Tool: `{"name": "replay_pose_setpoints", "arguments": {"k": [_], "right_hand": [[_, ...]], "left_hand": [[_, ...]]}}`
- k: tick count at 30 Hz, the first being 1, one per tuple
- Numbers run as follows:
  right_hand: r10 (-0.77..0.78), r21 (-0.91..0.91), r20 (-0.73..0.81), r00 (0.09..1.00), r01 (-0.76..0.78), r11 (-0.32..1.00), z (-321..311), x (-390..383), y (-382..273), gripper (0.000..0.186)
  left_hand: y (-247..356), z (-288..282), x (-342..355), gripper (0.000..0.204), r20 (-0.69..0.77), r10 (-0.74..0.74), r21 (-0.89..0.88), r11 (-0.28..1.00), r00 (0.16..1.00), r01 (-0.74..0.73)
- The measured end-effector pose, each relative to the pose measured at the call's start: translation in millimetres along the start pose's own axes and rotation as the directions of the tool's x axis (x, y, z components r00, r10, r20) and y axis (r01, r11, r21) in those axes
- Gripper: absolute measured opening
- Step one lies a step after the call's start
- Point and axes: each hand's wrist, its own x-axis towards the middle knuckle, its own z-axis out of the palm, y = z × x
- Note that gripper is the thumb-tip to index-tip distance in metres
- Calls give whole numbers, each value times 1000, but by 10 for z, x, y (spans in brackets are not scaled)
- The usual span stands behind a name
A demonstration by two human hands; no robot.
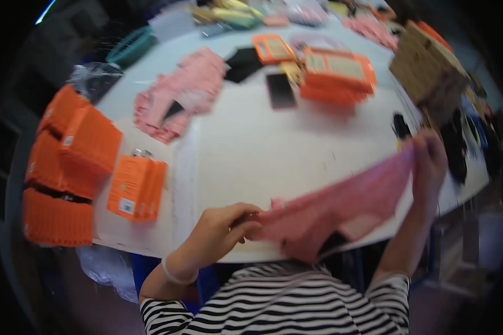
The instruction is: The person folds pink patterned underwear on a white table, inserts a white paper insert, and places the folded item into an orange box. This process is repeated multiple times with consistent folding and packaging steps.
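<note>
A thin pink pair of briefs is stretched between my two hands, above the table's near edge. My left hand pinches its left end between thumb and fingers. Raised higher and farther out, my right hand grips the other end, its fingers partly blurred. The fabric slants up to the right and sags in the middle, with a dark patch showing near its lower edge. Farther off on the white table lies a pile of similar pink garments, with a small black piece on top.
Orange packets stand stacked at the left, with a smaller bundle beside them. Another orange stack sits at the back near a dark phone. A brown cardboard box stands at the right edge; a teal basket is far left.
</note>
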Motion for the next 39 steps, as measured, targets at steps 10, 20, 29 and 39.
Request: {"name": "replay_pose_setpoints", "arguments": {"k": [10,20,29,39], "right_hand": [[170,-259,-29,985,-172,951,304,175,1693,15],[276,-428,-184,943,-330,841,761,-83,1911,22],[314,-380,-254,915,-393,838,743,3,2019,21],[335,-422,-176,926,-378,824,687,-15,2006,21]], "left_hand": [[-544,1136,470,19,508,-198,-465,757,838,460],[-613,1122,390,26,266,-218,-435,842,939,319],[-688,893,184,18,196,-57,-349,929,979,124],[-772,483,-463,16,235,-100,-236,959,967,157]]}}
